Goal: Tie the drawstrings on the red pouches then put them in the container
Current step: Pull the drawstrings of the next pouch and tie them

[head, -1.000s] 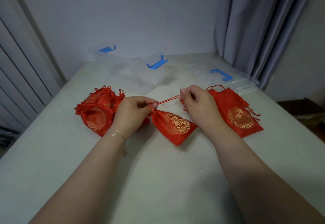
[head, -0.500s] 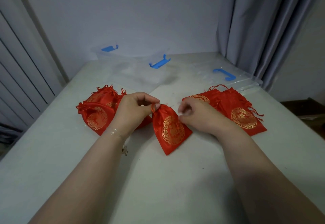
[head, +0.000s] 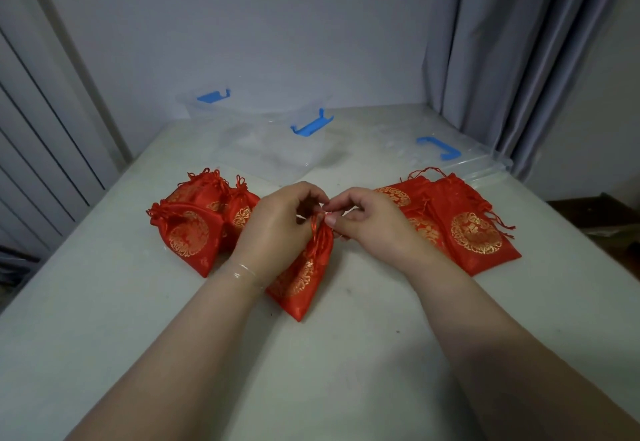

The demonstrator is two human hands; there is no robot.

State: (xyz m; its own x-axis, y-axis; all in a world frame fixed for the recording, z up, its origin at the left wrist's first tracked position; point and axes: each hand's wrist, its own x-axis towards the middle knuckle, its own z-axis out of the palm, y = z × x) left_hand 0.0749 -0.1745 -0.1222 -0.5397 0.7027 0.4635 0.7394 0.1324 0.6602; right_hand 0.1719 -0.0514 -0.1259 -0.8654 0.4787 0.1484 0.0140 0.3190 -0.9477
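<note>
Cord no longer stretched between left hand (head: 277, 229) and right hand (head: 372, 224); fingers now pinched, probably on drawstrings, over the red pouch (head: 299, 278) at mid-frame on the bench (head: 346, 371). Knotting under way; container (head: 273, 150) waiting.

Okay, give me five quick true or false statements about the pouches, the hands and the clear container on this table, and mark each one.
1. Both hands, left hand and right hand, work at the neck of the middle pouch. True.
2. The clear container already holds red pouches. False: none shows inside it.
3. The cinched pouches lie left of the hands. True.
4. The flat pouches sit inside the lid. False: they lie on the table.
5. The container's latches are red. False: blue.
</note>
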